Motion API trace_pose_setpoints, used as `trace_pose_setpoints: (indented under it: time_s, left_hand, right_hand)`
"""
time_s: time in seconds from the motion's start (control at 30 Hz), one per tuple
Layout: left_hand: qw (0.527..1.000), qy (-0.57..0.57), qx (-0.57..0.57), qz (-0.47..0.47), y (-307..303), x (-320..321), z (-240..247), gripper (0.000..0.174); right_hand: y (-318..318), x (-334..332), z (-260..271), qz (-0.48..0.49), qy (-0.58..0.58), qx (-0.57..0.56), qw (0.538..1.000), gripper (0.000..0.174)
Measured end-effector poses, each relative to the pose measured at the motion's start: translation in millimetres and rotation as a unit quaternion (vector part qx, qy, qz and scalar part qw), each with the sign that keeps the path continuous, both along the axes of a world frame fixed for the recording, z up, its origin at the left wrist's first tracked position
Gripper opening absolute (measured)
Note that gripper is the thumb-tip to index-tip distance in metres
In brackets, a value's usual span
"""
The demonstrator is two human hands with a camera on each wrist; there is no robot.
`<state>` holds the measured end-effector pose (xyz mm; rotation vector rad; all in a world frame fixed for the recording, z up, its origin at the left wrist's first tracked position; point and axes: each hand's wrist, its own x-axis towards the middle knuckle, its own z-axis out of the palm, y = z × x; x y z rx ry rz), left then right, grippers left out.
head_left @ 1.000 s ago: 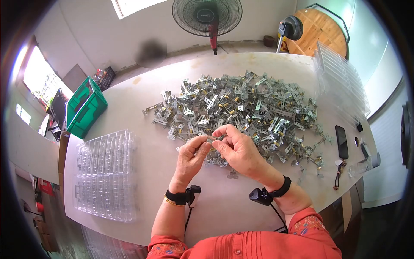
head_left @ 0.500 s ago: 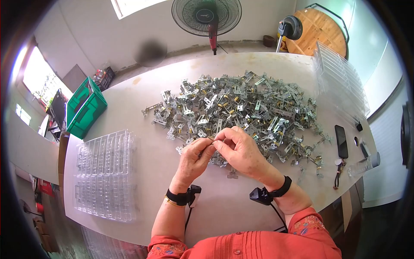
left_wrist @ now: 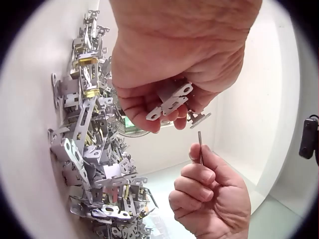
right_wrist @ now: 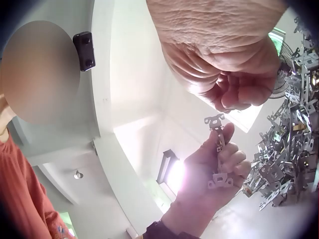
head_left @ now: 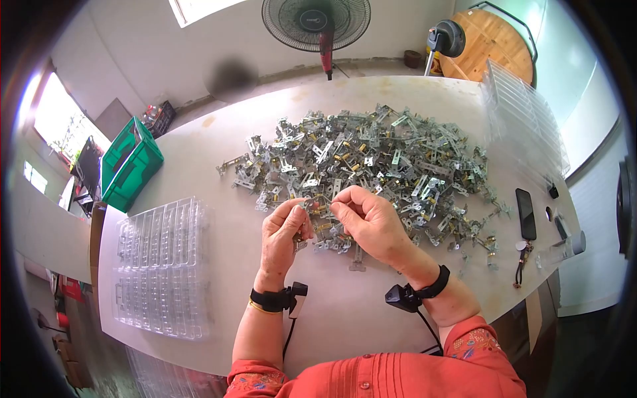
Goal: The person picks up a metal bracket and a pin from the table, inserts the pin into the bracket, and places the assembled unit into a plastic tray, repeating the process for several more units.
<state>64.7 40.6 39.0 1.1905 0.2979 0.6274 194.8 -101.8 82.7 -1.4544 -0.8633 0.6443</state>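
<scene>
My left hand (head_left: 279,242) grips a metal bracket (left_wrist: 172,102) with flat, holed end plates. In the right wrist view one end of it sticks up past the thumb and the other shows below the curled fingers. Facing it, my right hand (head_left: 375,229) pinches a thin metal pin (left_wrist: 200,142) between thumb and forefinger. The pin points at the bracket's near end in the left wrist view, with a small gap between. Just beyond both hands lies a large heap of metal brackets (head_left: 371,152), some with brass-coloured parts.
Clear plastic trays (head_left: 162,265) lie at the table's left, with more (head_left: 524,126) stacked at the far right. A green crate (head_left: 133,166) stands at the left edge. A phone (head_left: 525,213) and a small corded item (head_left: 521,265) lie at right. Behind the table stands a fan (head_left: 315,23).
My fingertips were together around a small piece; now the hands have parted slightly. The left hand has turned more upright, and the bracket shows in its grip.
</scene>
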Motion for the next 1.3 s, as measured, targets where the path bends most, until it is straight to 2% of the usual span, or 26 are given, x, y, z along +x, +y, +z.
trace_pose_setpoints:
  time_s: [0.43,0.6,0.97,1.1,1.3]
  left_hand:
    - [1.0,-0.003,0.026,-0.01,0,0,-2,0.027]
    - [0.999,0.001,0.046,-0.016,5,-2,-7,0.027]
    - [0.996,0.012,0.086,-0.018,8,-6,-7,0.027]
    - [0.988,0.048,0.149,-0.017,1,-7,6,0.024]
    - [0.972,0.087,0.219,-0.009,-4,-5,9,0.02]
  right_hand:
    - [-1,-1,0,0.003,-0.026,-0.022,0.999,0.01]
    - [-3,-2,6,-0.019,-0.094,-0.043,0.994,0.01]
    - [-6,-4,14,-0.02,-0.13,-0.048,0.99,0.012]
    - [-6,-3,15,-0.009,-0.141,-0.057,0.988,0.011]
    - [-4,2,0,0.006,-0.07,-0.037,0.997,0.013]
